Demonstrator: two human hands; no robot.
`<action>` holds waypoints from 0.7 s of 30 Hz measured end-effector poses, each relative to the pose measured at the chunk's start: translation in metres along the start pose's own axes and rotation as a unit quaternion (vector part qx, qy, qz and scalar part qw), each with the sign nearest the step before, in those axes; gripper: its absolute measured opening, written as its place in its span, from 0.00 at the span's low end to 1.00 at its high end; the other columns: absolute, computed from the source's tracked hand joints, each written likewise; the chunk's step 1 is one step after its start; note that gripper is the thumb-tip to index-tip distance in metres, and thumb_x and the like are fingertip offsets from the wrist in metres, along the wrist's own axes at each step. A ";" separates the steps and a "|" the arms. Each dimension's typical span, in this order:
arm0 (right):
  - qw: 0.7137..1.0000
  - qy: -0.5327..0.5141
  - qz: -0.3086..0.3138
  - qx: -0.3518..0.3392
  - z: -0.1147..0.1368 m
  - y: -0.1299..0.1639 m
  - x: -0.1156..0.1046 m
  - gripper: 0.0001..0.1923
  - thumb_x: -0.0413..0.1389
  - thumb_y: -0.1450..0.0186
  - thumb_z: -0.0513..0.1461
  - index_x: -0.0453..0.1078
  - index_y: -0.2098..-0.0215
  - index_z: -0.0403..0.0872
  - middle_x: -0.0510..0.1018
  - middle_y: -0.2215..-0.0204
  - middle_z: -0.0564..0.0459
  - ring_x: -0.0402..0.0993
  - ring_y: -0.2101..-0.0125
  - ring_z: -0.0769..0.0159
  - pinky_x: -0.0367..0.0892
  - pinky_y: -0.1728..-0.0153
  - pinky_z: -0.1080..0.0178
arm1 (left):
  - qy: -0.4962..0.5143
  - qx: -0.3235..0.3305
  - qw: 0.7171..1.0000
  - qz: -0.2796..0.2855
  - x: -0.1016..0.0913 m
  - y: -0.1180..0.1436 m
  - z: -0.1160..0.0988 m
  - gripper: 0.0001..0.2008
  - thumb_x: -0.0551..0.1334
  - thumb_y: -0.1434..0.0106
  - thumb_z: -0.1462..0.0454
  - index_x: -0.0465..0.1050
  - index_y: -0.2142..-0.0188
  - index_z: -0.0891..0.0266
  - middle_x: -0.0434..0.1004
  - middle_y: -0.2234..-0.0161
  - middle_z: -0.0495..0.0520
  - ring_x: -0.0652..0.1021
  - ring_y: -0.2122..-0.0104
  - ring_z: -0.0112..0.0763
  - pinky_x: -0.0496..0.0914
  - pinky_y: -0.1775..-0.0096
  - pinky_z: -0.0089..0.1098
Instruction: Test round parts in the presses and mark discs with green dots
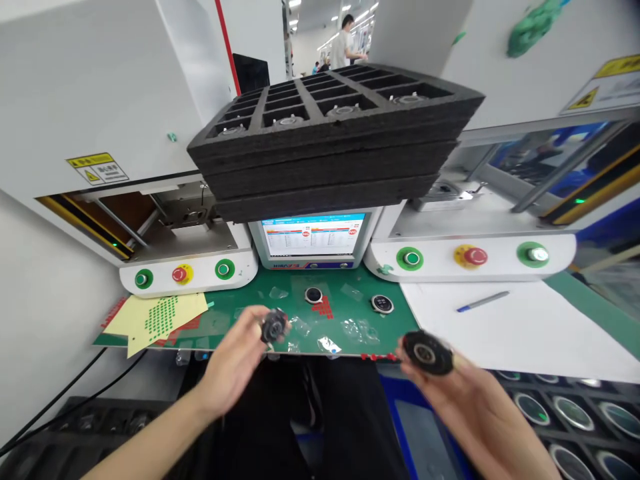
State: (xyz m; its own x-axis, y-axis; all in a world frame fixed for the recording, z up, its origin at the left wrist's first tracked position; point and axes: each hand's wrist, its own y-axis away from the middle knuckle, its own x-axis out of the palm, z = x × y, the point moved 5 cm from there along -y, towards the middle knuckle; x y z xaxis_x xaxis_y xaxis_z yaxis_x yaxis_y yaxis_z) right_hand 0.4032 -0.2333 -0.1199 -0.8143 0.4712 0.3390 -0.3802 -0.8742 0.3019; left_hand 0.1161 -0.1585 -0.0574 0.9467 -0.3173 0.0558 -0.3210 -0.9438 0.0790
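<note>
Black ring (pixel 427 353) in right hand (pixel 475 407)

Little can be read: the monitor (pixel 313 239) bezel bears blurred lettering like "HIRO", while the yellow warning labels (pixel 98 168) on the machine housing are too small to read.

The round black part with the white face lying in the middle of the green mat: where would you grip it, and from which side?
Judging from its pose, the round black part lies flat, face up, apart from the plastic films near it. Best come straight down from above and pinch its outer rim at two opposite points with the fingers. The face gives nothing to grip and is better left untouched. Both hands hold other parts.
</note>
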 end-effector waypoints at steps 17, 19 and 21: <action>0.716 0.677 -0.112 -0.126 0.011 -0.125 -0.059 0.18 0.50 0.48 0.55 0.51 0.69 0.54 0.74 0.72 0.42 0.74 0.68 0.37 0.64 0.65 0.46 | -0.557 0.075 0.823 -0.088 -0.108 -0.085 0.077 0.04 0.57 0.40 0.67 0.67 0.65 0.60 0.73 0.58 0.65 0.72 0.54 0.54 0.63 0.48 0.55; 0.709 0.686 -0.111 -0.121 0.008 -0.128 -0.063 0.17 0.50 0.47 0.55 0.53 0.69 0.55 0.76 0.69 0.42 0.75 0.66 0.39 0.65 0.66 0.48 | -0.533 0.072 0.837 -0.100 -0.109 -0.081 0.073 0.03 0.59 0.41 0.65 0.68 0.66 0.60 0.74 0.58 0.64 0.72 0.54 0.55 0.63 0.47 0.55; 0.711 0.688 -0.102 -0.107 0.006 -0.137 -0.074 0.17 0.52 0.48 0.55 0.56 0.69 0.55 0.78 0.68 0.42 0.76 0.68 0.41 0.66 0.70 0.49 | -0.498 0.071 0.855 -0.127 -0.113 -0.077 0.061 0.05 0.61 0.42 0.61 0.69 0.66 0.60 0.76 0.59 0.63 0.73 0.53 0.55 0.63 0.46 0.54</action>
State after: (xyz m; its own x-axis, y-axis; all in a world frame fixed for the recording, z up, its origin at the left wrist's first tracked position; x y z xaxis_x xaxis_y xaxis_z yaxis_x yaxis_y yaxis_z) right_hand 0.5184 -0.1481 -0.1806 -0.3353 0.1597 -0.9285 -0.4903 -0.8711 0.0273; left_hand 0.0351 -0.0556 -0.1306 0.5615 0.0451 -0.8262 -0.1614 -0.9734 -0.1628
